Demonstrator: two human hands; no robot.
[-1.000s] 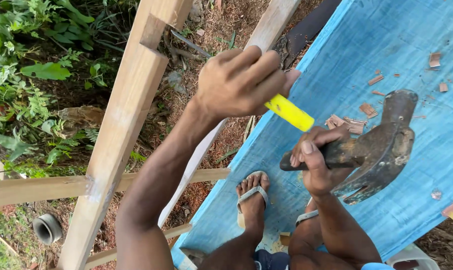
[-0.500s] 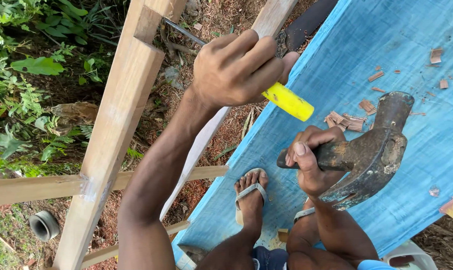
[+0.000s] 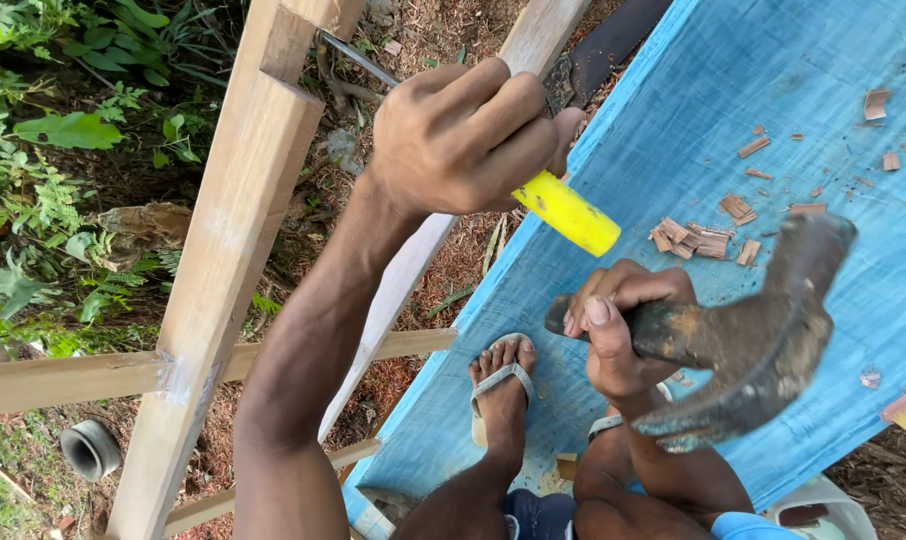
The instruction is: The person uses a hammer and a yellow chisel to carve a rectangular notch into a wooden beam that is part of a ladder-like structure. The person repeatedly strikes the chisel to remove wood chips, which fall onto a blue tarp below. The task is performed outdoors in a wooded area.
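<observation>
My left hand (image 3: pixel 463 135) is closed around a chisel with a yellow handle (image 3: pixel 568 212). Its thin metal blade (image 3: pixel 358 60) reaches up-left to a cut notch (image 3: pixel 288 45) in a slanted wooden post (image 3: pixel 233 230). Below and to the right, my right hand (image 3: pixel 623 330) grips the shaft of a dark, rusty claw hammer (image 3: pixel 763 330). The hammer head hangs a little right of and below the yellow handle end, not touching it.
A blue tarp (image 3: pixel 773 60) strewn with wood chips (image 3: pixel 698 240) lies under my sandalled foot (image 3: pixel 498 385). A second pale post (image 3: pixel 533 40) runs behind my left arm, and a horizontal rail (image 3: pixel 63 375) crosses at lower left. Green plants (image 3: pixel 63 130) and a pipe end (image 3: pixel 90 450) are on the left.
My left hand and the chisel have shifted slightly up and left toward the notch, and the blade now shows. The hammer head has dropped a little; my right hand has barely moved.
</observation>
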